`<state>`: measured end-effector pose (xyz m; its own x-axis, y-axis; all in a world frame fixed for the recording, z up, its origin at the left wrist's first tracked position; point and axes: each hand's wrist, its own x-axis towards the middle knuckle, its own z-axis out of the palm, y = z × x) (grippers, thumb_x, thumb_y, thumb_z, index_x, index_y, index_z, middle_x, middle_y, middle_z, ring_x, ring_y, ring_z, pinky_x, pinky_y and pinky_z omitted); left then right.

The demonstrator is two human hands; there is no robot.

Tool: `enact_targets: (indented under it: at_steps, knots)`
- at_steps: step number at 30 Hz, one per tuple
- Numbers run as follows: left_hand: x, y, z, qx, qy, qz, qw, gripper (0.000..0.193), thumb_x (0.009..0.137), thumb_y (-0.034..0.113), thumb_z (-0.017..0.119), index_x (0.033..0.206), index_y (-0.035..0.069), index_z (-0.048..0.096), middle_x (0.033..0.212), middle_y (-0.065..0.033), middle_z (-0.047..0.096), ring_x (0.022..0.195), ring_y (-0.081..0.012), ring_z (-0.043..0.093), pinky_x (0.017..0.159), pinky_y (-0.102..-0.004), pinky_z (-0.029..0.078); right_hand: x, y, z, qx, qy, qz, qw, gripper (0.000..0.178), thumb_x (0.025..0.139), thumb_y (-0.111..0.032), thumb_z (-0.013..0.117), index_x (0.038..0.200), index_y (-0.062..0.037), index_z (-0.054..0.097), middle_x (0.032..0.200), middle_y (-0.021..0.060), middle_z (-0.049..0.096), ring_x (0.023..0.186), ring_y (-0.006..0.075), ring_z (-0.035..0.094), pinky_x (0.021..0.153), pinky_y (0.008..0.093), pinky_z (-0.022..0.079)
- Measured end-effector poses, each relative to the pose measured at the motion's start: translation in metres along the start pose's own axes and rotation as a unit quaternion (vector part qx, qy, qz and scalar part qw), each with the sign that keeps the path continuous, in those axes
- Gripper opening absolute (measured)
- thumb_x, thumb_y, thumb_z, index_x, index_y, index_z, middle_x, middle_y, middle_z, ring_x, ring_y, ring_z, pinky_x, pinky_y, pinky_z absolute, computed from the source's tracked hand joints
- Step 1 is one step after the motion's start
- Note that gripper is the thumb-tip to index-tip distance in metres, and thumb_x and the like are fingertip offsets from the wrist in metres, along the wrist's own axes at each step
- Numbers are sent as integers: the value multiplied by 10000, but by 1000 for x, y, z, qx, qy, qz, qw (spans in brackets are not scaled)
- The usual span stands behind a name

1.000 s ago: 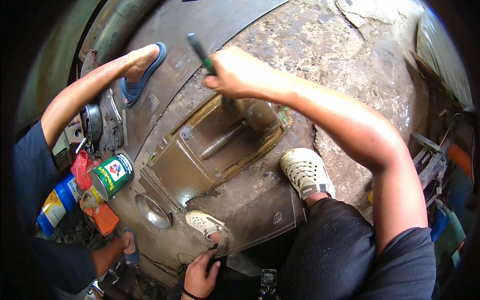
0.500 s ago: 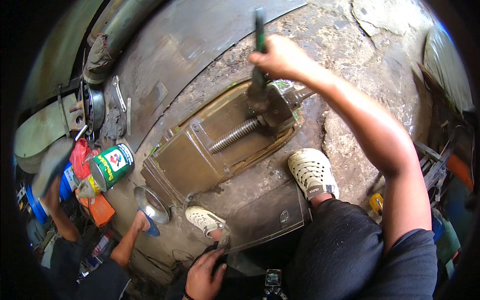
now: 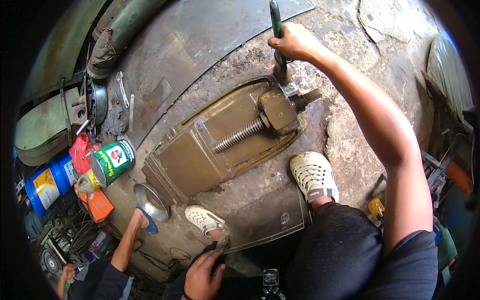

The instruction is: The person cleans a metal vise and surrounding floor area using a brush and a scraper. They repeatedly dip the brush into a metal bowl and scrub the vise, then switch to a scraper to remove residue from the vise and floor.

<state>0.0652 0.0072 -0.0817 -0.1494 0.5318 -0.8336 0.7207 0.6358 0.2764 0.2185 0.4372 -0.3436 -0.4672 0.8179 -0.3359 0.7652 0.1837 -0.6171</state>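
Vise body (image 3: pixel 220 131), brown metal, threaded screw (image 3: pixel 240 135): on concrete floor (image 3: pixel 360 125), long axis diagonal, lower left to upper right. Right hand (image 3: pixel 296 42): nearer, clamped on dark-handled brush (image 3: pixel 275 19) beyond upper-right end; body lies below, leftward. Bristle contact: cannot tell. Left hand (image 3: pixel 204 275): fingers loosely extended, beside dark panel (image 3: pixel 265 217). Edges: steel sheet (image 3: pixel 200 42) off far side, clog (image 3: pixel 314 175) near side, metal bowl (image 3: pixel 152 202) lower left. Open room: floor rightward.

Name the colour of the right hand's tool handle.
Tool handle: dark, with green at the right hand; best seen in the head view.
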Motion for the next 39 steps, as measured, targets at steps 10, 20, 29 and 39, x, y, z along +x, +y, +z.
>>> enact_targets:
  at_steps: [10, 20, 29, 39]
  knots:
    - [8, 3, 5, -14, -11, -35, 999, 331, 893, 103, 672, 1207, 0, 649, 1174, -226, 678, 1104, -421, 645, 940, -444, 511, -20, 20, 21, 219, 13, 83, 972, 411, 897, -352, 630, 838, 43, 731, 671, 160, 702, 647, 232, 736, 696, 380, 598]
    - [20, -43, 24, 18, -13, -56, 998, 293, 910, 132, 666, 1172, 1, 668, 1057, -214, 717, 992, -355, 704, 869, -420, 539, -56, 122, 27, 428, 11, 42, 903, 377, 910, -349, 757, 971, 22, 728, 790, 97, 716, 672, 163, 694, 635, 306, 583]
    - [23, -57, 32, 20, 22, -117, 993, 266, 939, 92, 627, 1179, -11, 673, 1035, -202, 728, 969, -300, 720, 844, -369, 548, -163, 163, 69, 579, -34, 162, 798, 288, 942, -328, 735, 986, -46, 698, 855, 53, 714, 760, 128, 686, 691, 272, 557]
    - [-12, -67, -31, 3, 168, -109, 980, 283, 1000, 49, 554, 1245, -79, 613, 1146, -169, 696, 1065, -219, 661, 955, -335, 508, -170, 160, 86, 705, -12, 166, 690, 183, 960, -179, 697, 974, -6, 638, 794, 81, 686, 638, 148, 660, 595, 246, 541]
